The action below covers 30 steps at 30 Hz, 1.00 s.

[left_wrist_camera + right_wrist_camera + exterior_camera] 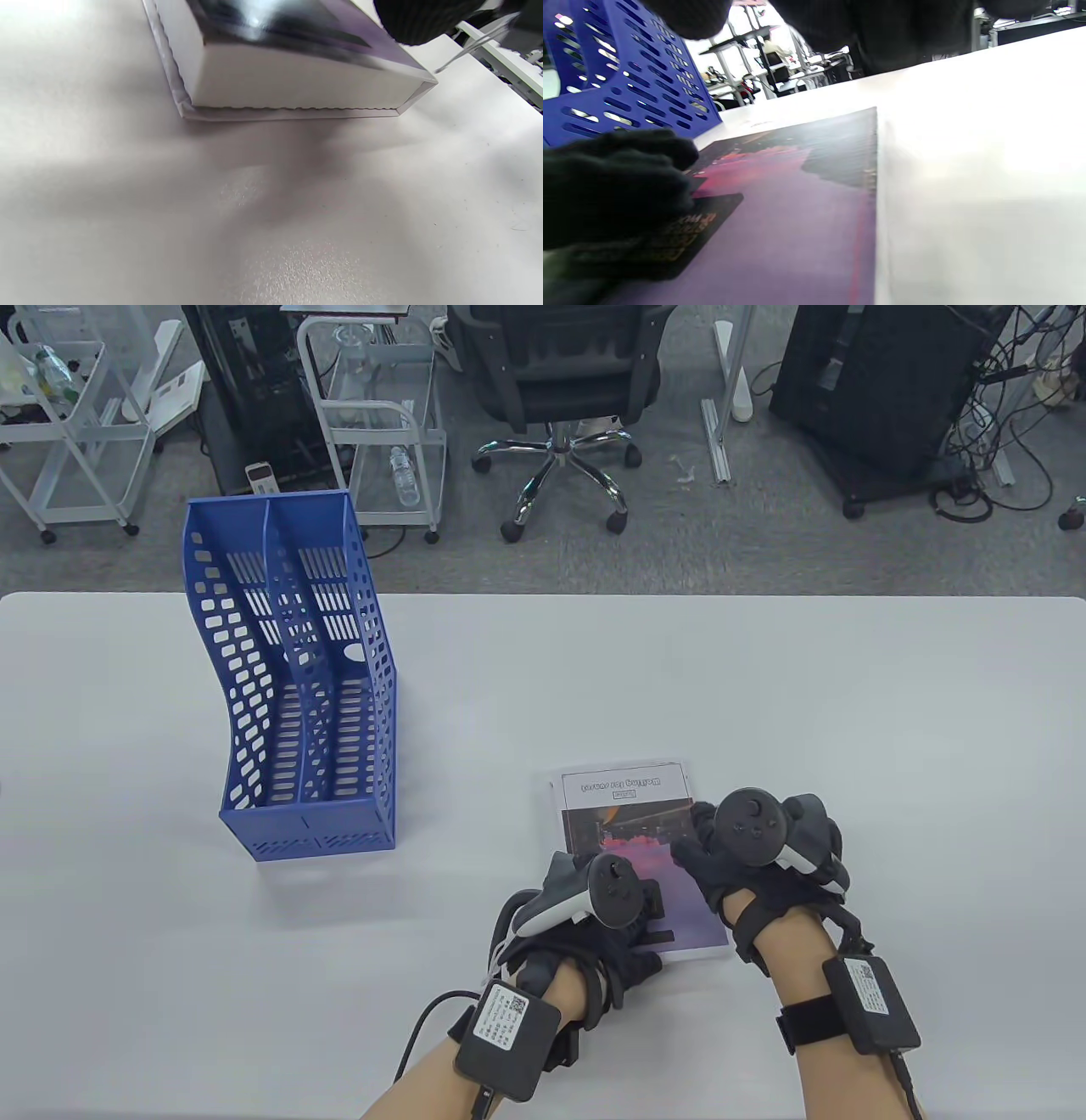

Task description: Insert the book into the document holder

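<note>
The book [628, 823] lies flat on the white table [764, 687], near the front right of centre, with a purple and pink cover. My left hand [649, 929] rests its fingers on the cover at the near left corner; the right wrist view shows them lying on it [615, 182]. My right hand [696, 840] is at the book's right edge, its fingers [818, 25] curled just above the cover [797, 212]. The left wrist view shows the book's near page edge [297, 84] lying on the table. The blue two-slot document holder [297, 678] stands empty at the left.
The holder's perforated side [628, 84] shows behind the book in the right wrist view. Beyond the table's far edge are an office chair [560, 381], white carts [382, 407] and black computer cases [882, 381].
</note>
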Available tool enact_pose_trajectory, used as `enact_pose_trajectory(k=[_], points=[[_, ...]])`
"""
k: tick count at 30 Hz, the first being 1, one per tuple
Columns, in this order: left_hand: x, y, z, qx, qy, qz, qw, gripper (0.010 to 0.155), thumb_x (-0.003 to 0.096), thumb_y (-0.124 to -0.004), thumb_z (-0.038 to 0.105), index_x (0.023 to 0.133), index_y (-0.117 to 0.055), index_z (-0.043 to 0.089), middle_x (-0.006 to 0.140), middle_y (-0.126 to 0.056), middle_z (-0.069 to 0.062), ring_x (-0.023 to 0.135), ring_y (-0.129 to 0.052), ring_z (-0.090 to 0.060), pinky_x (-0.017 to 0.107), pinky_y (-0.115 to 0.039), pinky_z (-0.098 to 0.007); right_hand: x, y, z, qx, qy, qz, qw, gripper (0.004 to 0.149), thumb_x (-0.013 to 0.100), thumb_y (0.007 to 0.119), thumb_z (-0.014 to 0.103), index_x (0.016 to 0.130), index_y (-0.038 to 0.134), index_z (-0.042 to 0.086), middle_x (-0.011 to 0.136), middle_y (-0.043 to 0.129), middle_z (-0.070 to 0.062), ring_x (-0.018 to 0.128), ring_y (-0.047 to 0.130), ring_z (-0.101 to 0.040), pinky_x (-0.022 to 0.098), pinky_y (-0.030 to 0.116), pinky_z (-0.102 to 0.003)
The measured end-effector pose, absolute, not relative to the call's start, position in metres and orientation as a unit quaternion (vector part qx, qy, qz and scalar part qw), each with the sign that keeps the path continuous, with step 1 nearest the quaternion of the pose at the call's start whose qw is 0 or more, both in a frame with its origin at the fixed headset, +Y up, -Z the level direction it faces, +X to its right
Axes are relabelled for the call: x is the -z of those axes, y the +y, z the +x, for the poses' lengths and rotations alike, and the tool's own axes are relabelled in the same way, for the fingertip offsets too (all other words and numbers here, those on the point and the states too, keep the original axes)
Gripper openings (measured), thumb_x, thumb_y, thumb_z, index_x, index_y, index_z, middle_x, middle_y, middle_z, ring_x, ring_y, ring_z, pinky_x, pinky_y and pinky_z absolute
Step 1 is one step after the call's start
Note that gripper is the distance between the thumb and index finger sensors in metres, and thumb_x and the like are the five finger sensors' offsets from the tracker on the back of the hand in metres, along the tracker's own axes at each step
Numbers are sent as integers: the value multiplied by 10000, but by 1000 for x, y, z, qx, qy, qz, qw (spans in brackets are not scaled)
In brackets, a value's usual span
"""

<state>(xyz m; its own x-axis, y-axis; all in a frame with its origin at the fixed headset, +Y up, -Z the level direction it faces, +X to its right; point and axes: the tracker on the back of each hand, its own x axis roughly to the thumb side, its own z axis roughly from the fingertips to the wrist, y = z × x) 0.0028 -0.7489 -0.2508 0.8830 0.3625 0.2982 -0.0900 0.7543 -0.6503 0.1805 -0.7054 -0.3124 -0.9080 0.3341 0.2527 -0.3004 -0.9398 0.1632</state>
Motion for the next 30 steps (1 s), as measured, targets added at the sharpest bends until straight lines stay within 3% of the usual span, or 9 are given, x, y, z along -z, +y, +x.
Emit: enact_pose_trajectory(k=[4, 7, 10, 13, 16, 26, 30], points=[[239, -740, 11, -102, -235, -321, 912, 781, 422, -661, 628, 1074, -302, 390, 1150, -78, 81, 1086, -11, -238, 731, -115, -599, 323, -727, 174, -961, 117, 167, 185, 681, 456, 686, 509, 988, 486, 135, 1110, 380, -130, 1009, 291, -522, 635, 301, -751], [229, -735, 21, -57, -257, -297, 918, 746, 421, -665, 623, 1077, -392, 397, 1176, -194, 65, 1114, -111, -240, 750, -176, -594, 328, -740, 171, -957, 150, 156, 195, 673, 461, 681, 494, 998, 449, 160, 1118, 339, -86, 1000, 212, -507, 632, 256, -752], [223, -737, 31, -8, -252, -267, 930, 733, 418, -664, 632, 1070, -381, 456, 1149, -80, 104, 1090, -26, -222, 756, -191, -601, 329, -751, 168, -958, 184, 144, 165, 672, 463, 672, 502, 1001, 431, 179, 1120, 329, -63, 999, 193, -488, 628, 256, -747], [222, -747, 34, 13, -240, -297, 924, 738, 416, -659, 641, 1054, -315, 502, 1101, 26, 143, 1048, 68, -205, 749, -153, -599, 328, -758, 171, -953, 222, 125, 164, 683, 468, 661, 510, 1001, 357, 210, 1110, 245, -28, 987, 149, -484, 619, 238, -742], [224, -752, 30, 11, -223, -314, 923, 730, 416, -659, 643, 1022, -263, 554, 1095, 38, 152, 1039, 83, -197, 746, -141, -593, 328, -752, 173, -962, 198, 109, 153, 673, 463, 668, 509, 995, 436, 168, 1104, 337, -77, 986, 199, -489, 619, 265, -738], [240, -740, 5, 32, -172, -304, 936, 652, 417, -659, 644, 1014, -399, 610, 1116, -15, 162, 1061, 39, -191, 752, -152, -585, 317, -739, 177, -970, 209, 69, 100, 704, 458, 684, 508, 963, 486, 60, 1041, 428, -225, 951, 284, -517, 596, 350, -732], [251, -738, -11, 34, -138, -293, 946, 648, 417, -658, 644, 1019, -423, 590, 1125, -40, 157, 1068, 19, -193, 753, -158, -584, 313, -732, 172, -969, 213, 76, 98, 694, 456, 697, 499, 920, 579, -4, 968, 543, -319, 907, 466, -593, 573, 465, -736]])
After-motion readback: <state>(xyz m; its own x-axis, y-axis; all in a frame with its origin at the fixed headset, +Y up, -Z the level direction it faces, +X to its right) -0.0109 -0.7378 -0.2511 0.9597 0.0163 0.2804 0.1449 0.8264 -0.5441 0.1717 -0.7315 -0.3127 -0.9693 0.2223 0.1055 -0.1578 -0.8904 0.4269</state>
